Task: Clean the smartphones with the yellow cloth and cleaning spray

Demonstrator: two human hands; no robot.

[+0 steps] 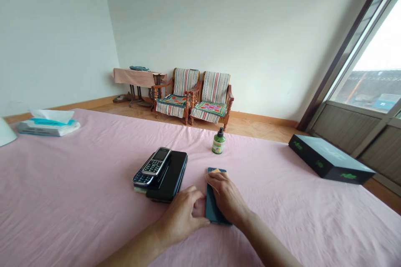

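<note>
A dark blue-green smartphone (213,210) lies flat on the pink sheet, directly before me. My right hand (226,196) rests over its upper part, fingers pressing a yellow-orange cloth (216,171) against the surface; most of the cloth is hidden beneath the fingers. On the phone's left side is my left hand (183,215), thumb and fingers apart, with the thumb tip at the lower left edge. Left of that hand sit a black flat case (175,171), a silver keypad phone (156,162) lying on it, and another dark keypad phone (142,177).
A green spray bottle (218,142) stands beyond the smartphone. At right is a black box (328,158) with green markings. A tissue pack (50,127) lies far left. Two wooden armchairs (208,100) and a cloth-covered table (134,76) stand by the wall.
</note>
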